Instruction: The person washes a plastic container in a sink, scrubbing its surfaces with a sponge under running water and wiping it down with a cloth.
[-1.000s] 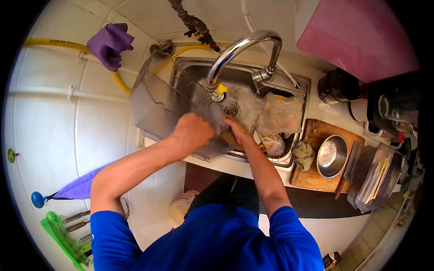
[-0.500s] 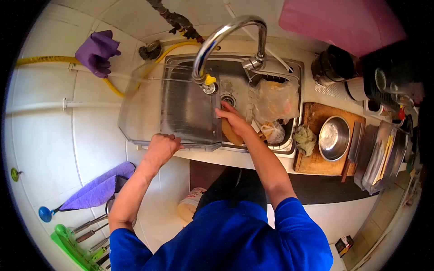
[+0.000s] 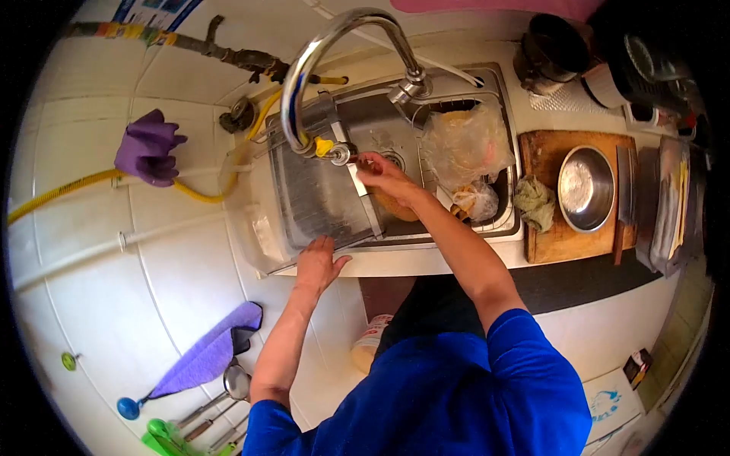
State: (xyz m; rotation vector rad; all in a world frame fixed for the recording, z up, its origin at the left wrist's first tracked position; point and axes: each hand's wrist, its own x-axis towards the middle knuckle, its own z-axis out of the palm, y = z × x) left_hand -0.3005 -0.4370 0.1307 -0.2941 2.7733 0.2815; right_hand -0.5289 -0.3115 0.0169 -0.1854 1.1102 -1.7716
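Observation:
A clear plastic drawer [image 3: 323,186], like one from a fridge, lies tilted over the left side of the steel sink [image 3: 498,80]. My left hand [image 3: 317,266] grips its near edge, with the thumb sticking out to the right. At its right edge, by a white strip, my right hand [image 3: 386,180] has curled fingers on the rim; the fingertips are partly hidden. The faucet [image 3: 334,34] arches over the drawer, and its yellow-marked spout end is close to my right fingers. Under my right wrist sits a brown rounded thing [image 3: 395,207], partly covered.
Plastic bags [image 3: 468,144] fill the rack at the sink's right. A wooden cutting board [image 3: 541,247] holds a green rag [image 3: 534,203], a steel bowl [image 3: 586,188] and a cleaver [image 3: 626,182]. A purple glove [image 3: 148,148] and a yellow hose [image 3: 57,199] are at the left wall.
The drawer has turned and its tilt has changed. My left hand has shifted along the near edge toward my right hand, its thumb now spread. The camera view has also swung.

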